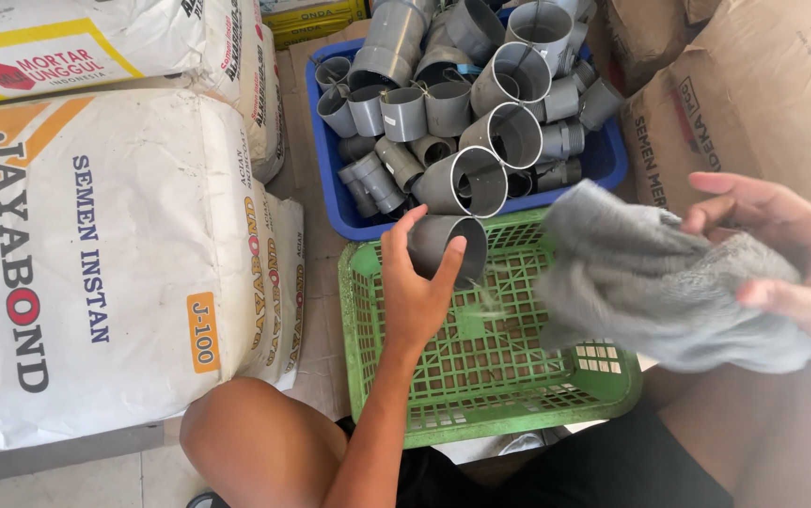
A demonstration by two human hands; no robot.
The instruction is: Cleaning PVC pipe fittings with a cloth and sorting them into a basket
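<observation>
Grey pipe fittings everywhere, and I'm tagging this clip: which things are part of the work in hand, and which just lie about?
In use:
left hand gripping a grey pipe fitting
right hand holding a grey cloth
green basket
blue crate of fittings

Lying about:
white sacks
brown sacks

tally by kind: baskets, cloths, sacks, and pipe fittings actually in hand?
Plastic baskets: 2, blue basket and green basket
Grey cloth in right hand: 1
Grey pipe fitting in left hand: 1
White sacks: 2
Brown sacks: 2
Total: 8
</observation>
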